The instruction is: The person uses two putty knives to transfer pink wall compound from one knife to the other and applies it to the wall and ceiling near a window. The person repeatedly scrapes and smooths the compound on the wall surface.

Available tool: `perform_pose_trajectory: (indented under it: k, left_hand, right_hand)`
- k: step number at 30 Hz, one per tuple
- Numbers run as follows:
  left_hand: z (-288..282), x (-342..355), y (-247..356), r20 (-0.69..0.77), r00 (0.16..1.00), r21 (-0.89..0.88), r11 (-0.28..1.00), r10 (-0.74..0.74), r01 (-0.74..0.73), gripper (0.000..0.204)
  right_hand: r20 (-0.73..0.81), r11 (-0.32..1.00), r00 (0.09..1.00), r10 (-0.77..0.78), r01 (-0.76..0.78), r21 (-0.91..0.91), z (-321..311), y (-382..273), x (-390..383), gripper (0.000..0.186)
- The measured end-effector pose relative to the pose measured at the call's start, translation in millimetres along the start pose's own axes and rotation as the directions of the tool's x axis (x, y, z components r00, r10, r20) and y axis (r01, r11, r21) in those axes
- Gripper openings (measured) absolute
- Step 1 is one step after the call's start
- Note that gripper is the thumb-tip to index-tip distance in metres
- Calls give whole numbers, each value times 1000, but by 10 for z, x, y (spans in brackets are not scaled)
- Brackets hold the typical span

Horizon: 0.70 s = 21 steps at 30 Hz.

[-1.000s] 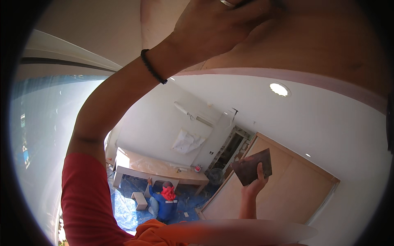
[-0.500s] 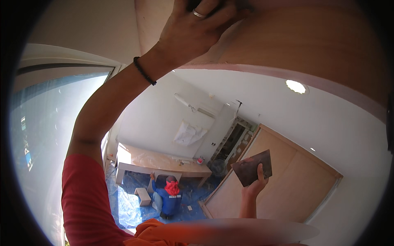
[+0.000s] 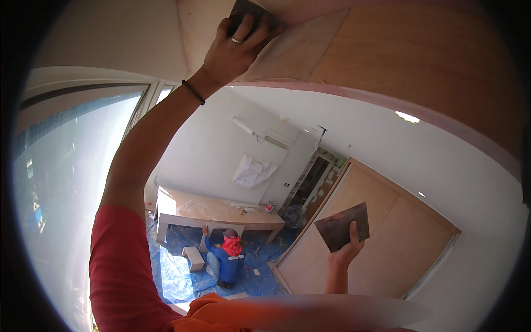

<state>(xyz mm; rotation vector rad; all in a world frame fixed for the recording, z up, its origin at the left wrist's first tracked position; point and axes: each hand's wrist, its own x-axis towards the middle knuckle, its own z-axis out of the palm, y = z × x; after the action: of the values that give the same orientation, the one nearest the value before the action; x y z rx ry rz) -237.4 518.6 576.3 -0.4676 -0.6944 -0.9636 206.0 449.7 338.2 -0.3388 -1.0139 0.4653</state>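
Raised overhead, my left hand wears a ring and grips a dark flat scraper plate. Its fingers are spread across the plate, which lies against a pale, smeared part of the wooden panel above me. Whether the plate's edge touches the wood all along, I cannot tell. Lower down, my right hand holds a dark square plate out in front, with the thumb pressed on its face and the other fingers hidden behind it. Some smears show on this plate.
Below, a person in blue crouches at a long wooden bench on blue floor sheeting. A can stands on the bench, a fan beside it. A bright window is at left, a wood-panelled unit at right.
My left hand has shifted left and slightly down along the overhead panel, and its plate now shows. The right hand with the square plate is nearly where it was.
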Motion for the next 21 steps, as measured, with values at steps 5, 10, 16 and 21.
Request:
perform_pose_trajectory:
  k: [5,10,16,21]
  left_hand:
    - [-293,-129,-171,116,993,31,999,22,-26,70]
    - [-1260,754,-382,-252,927,-156,957,-279,245,51]
    - [-1970,2192,-626,-712,693,-21,991,-109,134,49]
    - [-2090,2743,-569,-872,467,-105,988,-147,116,39]
  right_hand:
    - [-8,995,1000,12,-11,97,-31,-66,-3,32]
    - [66,990,997,-45,36,136,35,-240,-65,32]
    - [86,973,995,-45,25,228,102,-436,-193,34]
    - [76,966,994,-84,63,250,91,-521,-247,31]
